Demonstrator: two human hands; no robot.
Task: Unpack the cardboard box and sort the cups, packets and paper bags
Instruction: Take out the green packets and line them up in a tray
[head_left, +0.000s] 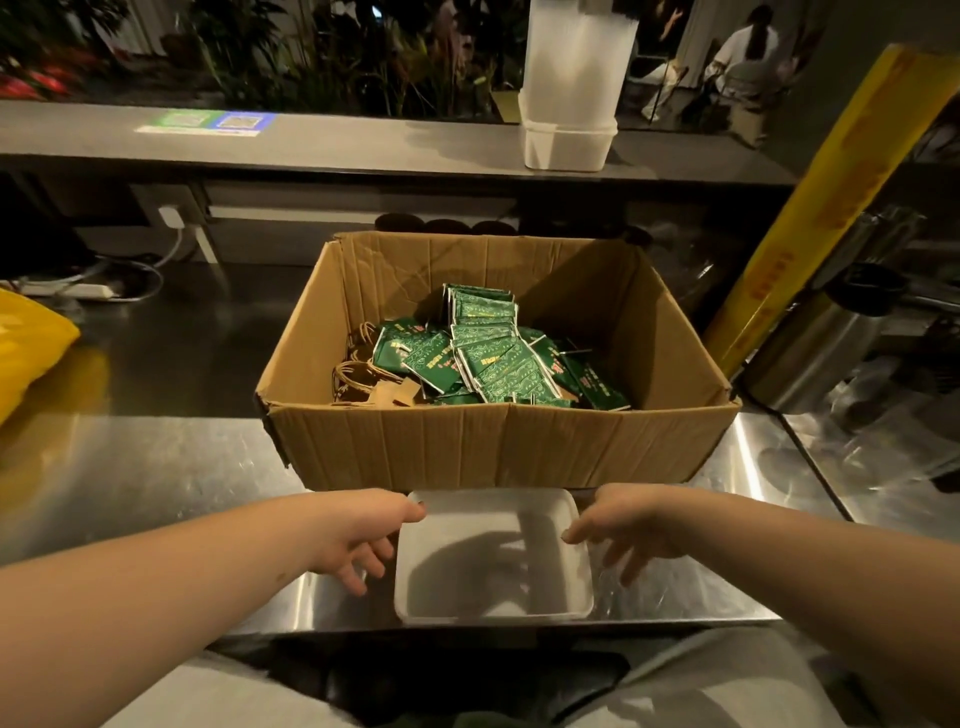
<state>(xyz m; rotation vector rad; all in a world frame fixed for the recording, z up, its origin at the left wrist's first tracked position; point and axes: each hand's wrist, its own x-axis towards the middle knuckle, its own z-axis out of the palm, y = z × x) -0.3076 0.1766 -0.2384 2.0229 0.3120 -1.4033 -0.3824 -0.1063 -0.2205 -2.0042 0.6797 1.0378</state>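
An open cardboard box (498, 447) stands on the steel counter, holding several green packets (488, 353) and brown paper bags (374, 384) at its left. In front of it sits an empty white plastic container (493, 597). My left hand (363, 540) is at the container's left rim, thumb touching the far corner, fingers spread. At the right rim my right hand (618, 530) hovers with relaxed, spread fingers. Neither hand grips anything.
A tall stack of white containers (571, 88) stands on the raised shelf behind. A yellow bag (26, 348) lies at far left, a yellow roll (821, 208) leans at right beside steel equipment (810, 343). A power strip (72, 288) lies back left.
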